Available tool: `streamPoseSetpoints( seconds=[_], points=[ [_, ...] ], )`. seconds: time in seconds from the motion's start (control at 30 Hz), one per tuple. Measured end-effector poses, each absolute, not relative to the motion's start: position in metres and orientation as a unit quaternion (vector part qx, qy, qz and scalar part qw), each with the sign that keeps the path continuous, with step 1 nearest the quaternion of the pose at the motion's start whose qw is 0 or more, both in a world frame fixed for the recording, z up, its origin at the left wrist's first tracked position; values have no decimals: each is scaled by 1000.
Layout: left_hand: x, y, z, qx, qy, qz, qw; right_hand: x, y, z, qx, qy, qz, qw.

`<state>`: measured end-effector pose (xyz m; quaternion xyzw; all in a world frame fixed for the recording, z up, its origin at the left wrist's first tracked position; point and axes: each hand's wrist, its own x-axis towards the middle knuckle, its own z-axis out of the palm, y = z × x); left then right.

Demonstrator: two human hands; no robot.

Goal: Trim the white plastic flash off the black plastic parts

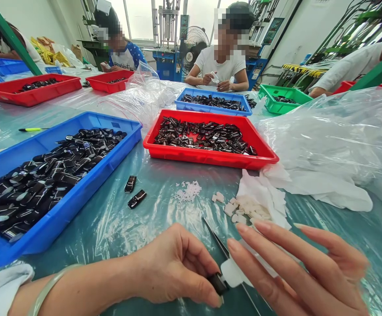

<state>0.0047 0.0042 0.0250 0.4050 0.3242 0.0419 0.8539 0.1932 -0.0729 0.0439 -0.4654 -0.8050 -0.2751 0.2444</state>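
Note:
My left hand (177, 263) is curled at the bottom centre, pinching a small black part (217, 283) between thumb and fingers. A white tab (232, 273) sticks out of that part. My right hand (296, 267) lies beside it with fingers stretched out toward the tab, and a thin pair of tweezers (215, 239) runs under them. Whether the right hand grips the tweezers is hidden. Two loose black parts (134, 192) lie on the table ahead of my left hand. Small white pieces (240, 208) sit in a scatter by a white cloth (263, 193).
A blue tray (112, 162) of black parts stands at the left, a red tray (210, 156) of them ahead. Crumpled clear plastic bags (338, 136) fill the right side. More trays and several seated people are at the far side. A pen (33, 129) lies at the left.

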Motion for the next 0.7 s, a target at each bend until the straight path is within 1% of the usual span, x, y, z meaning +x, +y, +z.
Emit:
streamPoseSetpoints(
  seconds=[0.4,0.7],
  points=[
    [5,4,26,425,315,31,848,192,-74,45,-475,-806,-264,236],
    [5,4,29,419,328,24,847,189,-74,43,-480,-795,-267,259]
  ],
)
